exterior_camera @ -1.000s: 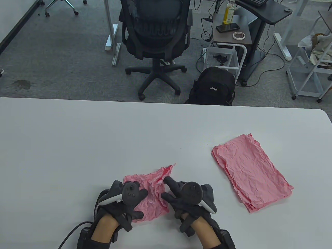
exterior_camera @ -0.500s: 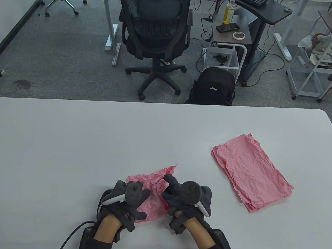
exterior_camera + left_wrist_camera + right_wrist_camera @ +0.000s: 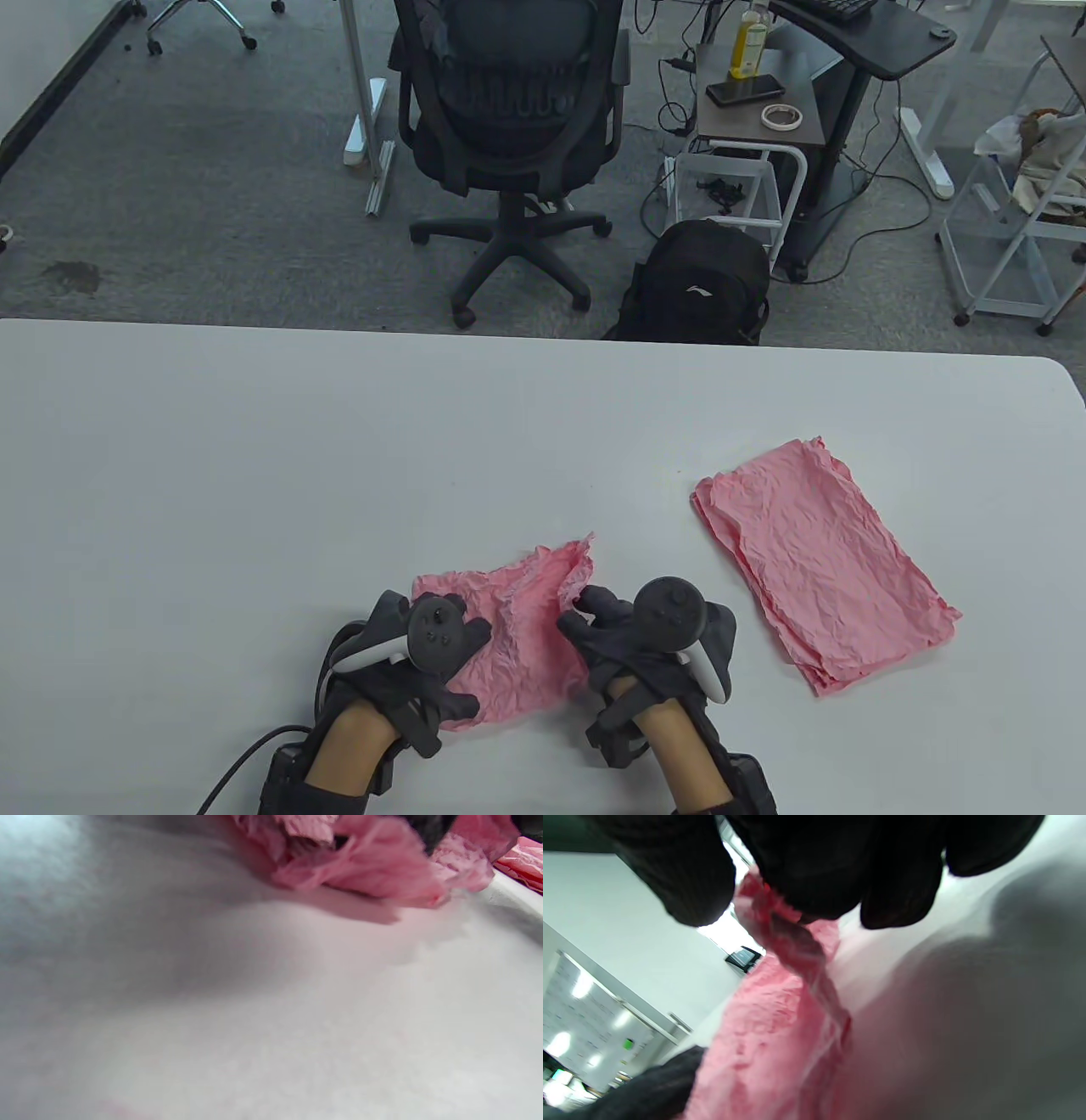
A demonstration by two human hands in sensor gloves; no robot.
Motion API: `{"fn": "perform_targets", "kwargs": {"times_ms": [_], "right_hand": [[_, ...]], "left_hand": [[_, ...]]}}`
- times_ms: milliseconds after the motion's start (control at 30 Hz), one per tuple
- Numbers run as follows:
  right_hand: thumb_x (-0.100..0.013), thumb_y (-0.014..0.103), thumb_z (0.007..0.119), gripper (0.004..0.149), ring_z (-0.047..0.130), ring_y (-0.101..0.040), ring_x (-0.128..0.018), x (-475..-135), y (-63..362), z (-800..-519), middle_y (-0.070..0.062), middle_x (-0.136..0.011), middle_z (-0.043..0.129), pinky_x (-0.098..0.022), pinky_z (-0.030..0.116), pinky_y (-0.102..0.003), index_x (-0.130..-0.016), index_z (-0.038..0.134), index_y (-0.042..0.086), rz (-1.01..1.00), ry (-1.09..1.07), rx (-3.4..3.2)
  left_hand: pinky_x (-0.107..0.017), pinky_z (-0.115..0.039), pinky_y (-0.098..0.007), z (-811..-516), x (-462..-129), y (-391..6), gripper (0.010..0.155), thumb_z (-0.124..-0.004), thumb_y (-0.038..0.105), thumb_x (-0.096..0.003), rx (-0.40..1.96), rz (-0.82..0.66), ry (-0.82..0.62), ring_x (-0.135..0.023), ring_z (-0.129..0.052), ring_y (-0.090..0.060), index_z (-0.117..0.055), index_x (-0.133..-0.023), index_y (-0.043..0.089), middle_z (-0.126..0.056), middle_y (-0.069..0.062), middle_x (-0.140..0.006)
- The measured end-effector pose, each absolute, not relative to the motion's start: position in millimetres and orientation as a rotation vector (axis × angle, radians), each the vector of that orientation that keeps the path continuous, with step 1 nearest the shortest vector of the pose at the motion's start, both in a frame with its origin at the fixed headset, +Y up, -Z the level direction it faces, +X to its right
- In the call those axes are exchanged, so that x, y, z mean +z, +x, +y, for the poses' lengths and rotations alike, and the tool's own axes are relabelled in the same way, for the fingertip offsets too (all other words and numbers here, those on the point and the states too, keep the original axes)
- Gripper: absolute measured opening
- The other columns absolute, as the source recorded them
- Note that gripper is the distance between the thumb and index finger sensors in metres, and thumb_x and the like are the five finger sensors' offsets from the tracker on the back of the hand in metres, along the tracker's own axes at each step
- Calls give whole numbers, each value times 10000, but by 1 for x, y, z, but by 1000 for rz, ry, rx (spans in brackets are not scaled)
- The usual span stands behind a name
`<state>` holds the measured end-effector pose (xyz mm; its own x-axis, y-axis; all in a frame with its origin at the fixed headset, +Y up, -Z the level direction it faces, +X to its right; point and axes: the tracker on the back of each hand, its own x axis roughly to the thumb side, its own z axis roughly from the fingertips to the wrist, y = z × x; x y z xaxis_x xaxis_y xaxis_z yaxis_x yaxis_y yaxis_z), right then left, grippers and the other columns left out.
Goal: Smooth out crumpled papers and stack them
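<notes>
From above the worktop [image 3: 254, 441], the crumpled pink sheet [image 3: 517, 645] lay at the near edge directly between the two hands, its long axis running roughly from the near left up to a raised far-right corner. The left hand [image 3: 416, 671] rested on the sheet's left part, though whether its fingers lay flat or gripped the paper could not be told under the tracker; the right hand [image 3: 628, 654] had its fingers curled onto the sheet's right edge, pinching it. The finished stack of flattened pink papers [image 3: 823, 569] sat well apart to the right, so the right hand was the nearer one for carrying the sheet across, I judged. The sheet looked heavily creased, partly opened, with a ridge standing up through its middle. In the left wrist view the paper [image 3: 360, 870] appeared as bunched, lifted folds above the white surface, with a strip of the stack [image 3: 524, 861] at the far right. In the right wrist view dark gloved fingertips [image 3: 814, 870] closed on a twisted red-pink edge of the sheet [image 3: 780, 1018], which spread wrinkled below them.
</notes>
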<state>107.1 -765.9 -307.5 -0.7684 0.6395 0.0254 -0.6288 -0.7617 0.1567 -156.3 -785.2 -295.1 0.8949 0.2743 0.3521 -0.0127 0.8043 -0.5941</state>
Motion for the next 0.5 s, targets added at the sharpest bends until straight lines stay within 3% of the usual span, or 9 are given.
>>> {"fn": "perform_targets", "kwargs": {"times_ms": [133,200,300,400,500], "right_hand": [[-461,502,824,577,777,-424,-686,-311,97,-770,-104,-655,819,-536,588,-654,-895,817,123,193,126,2602],[-465,440,840,482,693,-470,-773,-312,95,-772,-163,-804,746,-561,561,-651,-858,845,162,195,148,2540],[-458,380,853,463,673,-525,-847,-312,100,-768,-232,-967,711,-565,613,-630,-854,767,157,134,143,2455],[-433,290,864,461,894,-412,-725,-313,117,-766,-140,-822,896,-480,768,-549,-821,715,92,89,69,2227],[-407,226,888,544,968,-346,-611,-313,139,-765,-74,-685,957,-425,803,-513,-870,650,65,44,-43,1954]], "left_hand": [[-747,-164,-708,-785,-295,-156,881,-786,566,-474,155,-443,-620,-1117,-73,-404,-283,-1152,313,-75,-79,-1154],[-747,-159,-707,-785,-295,-156,884,-790,565,-472,161,-443,-622,-1115,-71,-403,-285,-1152,313,-75,-81,-1153],[-748,-160,-706,-785,-295,-156,882,-786,568,-473,158,-443,-621,-1117,-72,-402,-284,-1152,315,-75,-83,-1154],[-751,-164,-702,-785,-296,-157,886,-793,572,-467,158,-431,-620,-1120,-77,-394,-288,-1151,324,-79,-75,-1155],[-752,-175,-703,-784,-295,-158,889,-791,578,-464,151,-404,-618,-1121,-83,-395,-286,-1151,327,-80,-75,-1155]]}}
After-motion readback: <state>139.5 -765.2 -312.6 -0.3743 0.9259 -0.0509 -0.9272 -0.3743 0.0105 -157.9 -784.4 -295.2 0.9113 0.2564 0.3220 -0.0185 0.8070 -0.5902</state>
